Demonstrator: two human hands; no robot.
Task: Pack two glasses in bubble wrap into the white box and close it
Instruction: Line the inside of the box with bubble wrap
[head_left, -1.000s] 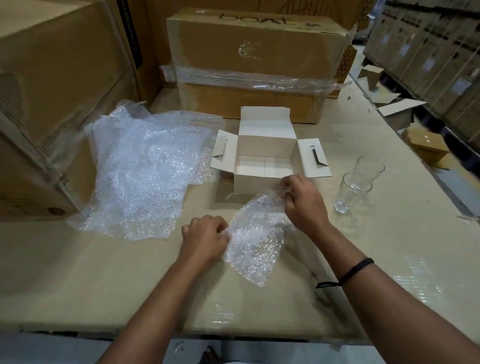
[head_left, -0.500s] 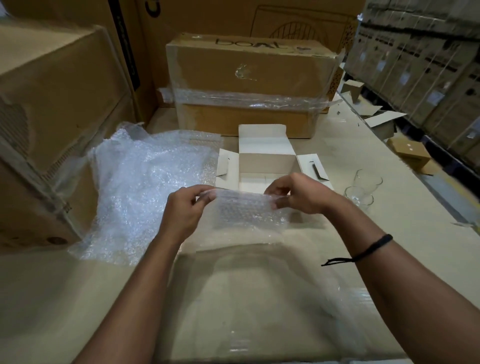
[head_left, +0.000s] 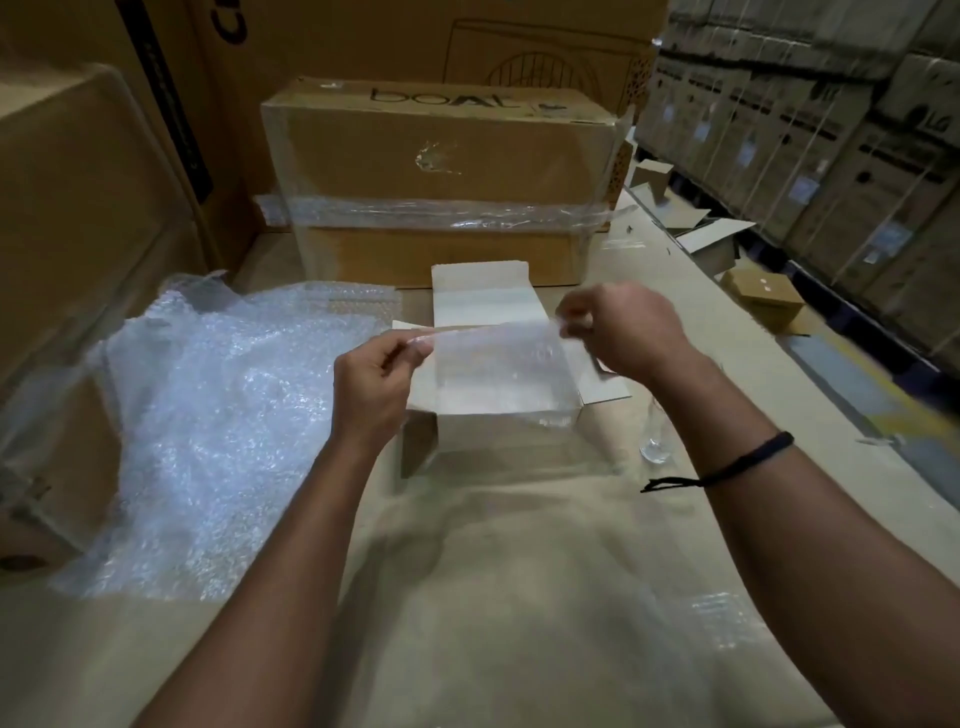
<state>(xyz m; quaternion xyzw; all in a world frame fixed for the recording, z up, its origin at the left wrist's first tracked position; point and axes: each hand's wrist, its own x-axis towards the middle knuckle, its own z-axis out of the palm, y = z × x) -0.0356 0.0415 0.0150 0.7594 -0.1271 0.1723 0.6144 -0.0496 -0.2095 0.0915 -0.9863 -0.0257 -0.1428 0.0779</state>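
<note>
A small sheet of bubble wrap (head_left: 498, 369) is stretched flat in the air between my two hands, just above the open white box (head_left: 483, 296). My left hand (head_left: 374, 384) pinches its left edge, and my right hand (head_left: 623, 332) pinches its right edge. The box stands on the cardboard-covered table with its flaps spread and its inside seen blurred through the sheet. Only the foot of one clear glass (head_left: 655, 447) shows, right of the box, behind my right forearm. The other glass is hidden.
A large heap of bubble wrap (head_left: 223, 415) lies on the table to the left. A taped brown carton (head_left: 441, 182) stands right behind the white box, and big cartons (head_left: 78, 208) wall the left side. Loose small boxes (head_left: 763, 301) lie off the table's right edge.
Both hands lifted the small bubble wrap sheet off the table, spread it out and carried it forward over the white box. The view came closer to the box.
</note>
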